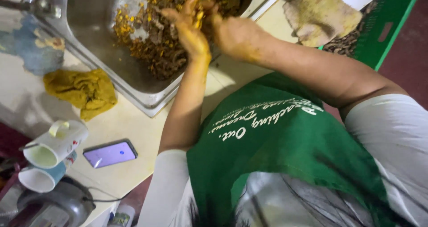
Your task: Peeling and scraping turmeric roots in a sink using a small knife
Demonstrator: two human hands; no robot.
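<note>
A: From the head view, where do the hands sit?

B: Both are in the steel sink [84, 35], set into the far part of the surface [129, 120]. The left hand [189, 28] and right hand [232, 30] meet over a heap of brown and yellow scraps [154, 42] piled against the sink's near wall.

A: Are the fingers closed on anything?

B: The left fingers [189, 4] are spread and part curled, pressed into the scraps. I cannot tell how the right fingers are set; the heap hides them. Both hands are stained yellow.

A: How should this be worked well?

B: I'd judge it best to keep the hands low inside the sink, so nothing spills over the rim toward the phone [110, 154] and the cups [51, 153] by the near left edge. The yellow cloth [82, 91] lies just beside the sink.
</note>
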